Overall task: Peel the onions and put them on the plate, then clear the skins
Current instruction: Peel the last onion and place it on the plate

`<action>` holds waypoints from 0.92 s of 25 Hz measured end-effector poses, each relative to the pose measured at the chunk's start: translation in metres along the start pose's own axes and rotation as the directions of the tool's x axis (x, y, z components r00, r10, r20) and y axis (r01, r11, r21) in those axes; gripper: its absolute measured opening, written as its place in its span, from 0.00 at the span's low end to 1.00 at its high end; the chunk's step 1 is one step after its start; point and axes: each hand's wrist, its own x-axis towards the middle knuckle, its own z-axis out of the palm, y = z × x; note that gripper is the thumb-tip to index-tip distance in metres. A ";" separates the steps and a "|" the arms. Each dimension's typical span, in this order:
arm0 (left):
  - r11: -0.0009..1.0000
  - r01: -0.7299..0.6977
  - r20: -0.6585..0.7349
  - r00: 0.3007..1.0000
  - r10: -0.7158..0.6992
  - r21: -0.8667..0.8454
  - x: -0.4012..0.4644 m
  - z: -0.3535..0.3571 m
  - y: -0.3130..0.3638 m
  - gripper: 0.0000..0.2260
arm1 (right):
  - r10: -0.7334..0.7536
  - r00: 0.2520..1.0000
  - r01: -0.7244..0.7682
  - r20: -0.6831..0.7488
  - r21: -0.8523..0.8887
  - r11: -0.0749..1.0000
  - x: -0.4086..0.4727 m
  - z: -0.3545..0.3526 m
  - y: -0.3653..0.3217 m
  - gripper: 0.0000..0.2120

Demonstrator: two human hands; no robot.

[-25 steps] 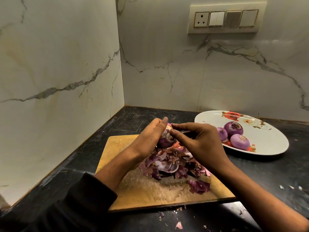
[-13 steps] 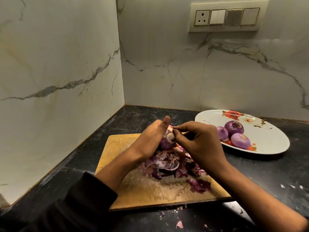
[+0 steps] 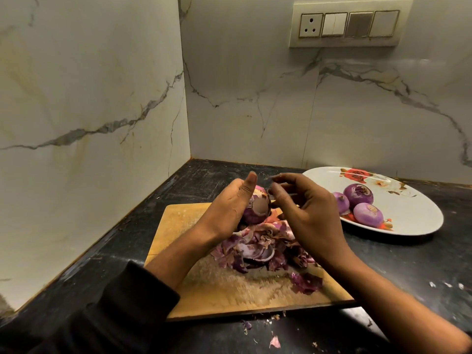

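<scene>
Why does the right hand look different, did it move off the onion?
Yes. The right hand has opened and drawn slightly back toward the plate, off the onion that the left hand holds.

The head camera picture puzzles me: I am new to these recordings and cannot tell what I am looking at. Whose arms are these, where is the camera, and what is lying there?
There is no machine here. A person wears a camera on the head, looking forward and down, so the two arms that reach in from the bottom edge are that person's own.

The left hand holds a purple onion, part peeled, above a wooden cutting board. The right hand is beside the onion with its fingers loosely curled; whether it pinches a bit of skin I cannot tell.

On the board lies a heap of onion skins. The board sits on a dark counter in a marble-walled corner. To the right, a white flowered plate holds three peeled onions. A few skin scraps lie on the counter in front of the board.
</scene>
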 end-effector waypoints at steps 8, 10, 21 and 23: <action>0.992 0.051 0.085 0.996 -0.041 -0.112 0.001 -0.006 -0.003 0.20 | 0.073 0.989 -0.087 0.129 0.104 0.991 0.001 0.000 0.001 0.20; 0.989 0.039 0.114 0.993 -0.023 -0.145 0.001 -0.007 -0.001 0.19 | 0.109 0.989 -0.124 0.099 0.163 0.979 0.002 -0.002 0.005 0.19; 0.936 -0.012 0.051 0.998 0.031 -0.352 0.002 -0.009 0.000 0.12 | 0.132 0.967 -0.162 0.218 0.124 0.979 0.003 -0.003 0.009 0.37; 0.934 -0.031 0.048 0.998 0.051 -0.356 0.002 -0.009 0.002 0.13 | 0.116 0.967 -0.146 0.226 0.122 0.982 0.004 -0.002 0.011 0.35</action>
